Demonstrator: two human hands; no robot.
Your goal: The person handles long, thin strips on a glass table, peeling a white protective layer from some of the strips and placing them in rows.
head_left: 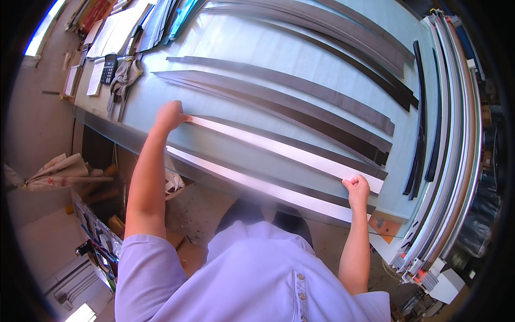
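Note:
A long white strip (279,149) stretches across the pale tabletop in front of me, along the near side of a dark grey strip (300,140). My left hand (171,115) is closed in a pinch on its left end. Near the right end, my right hand (357,191) pinches the strip's near edge between thumb and fingers. Closer to me, a second white strip (257,185) runs along the table's front edge, untouched by either hand, with another dark strip (289,189) just beyond it.
Several grey and black strips (284,80) lie farther back on the table (214,40). A calculator (109,68), papers (119,32) and grey gloves (126,75) sit at the far left. Long rails or rolls (456,134) flank the right side. Crumpled cloth (67,172) hangs left.

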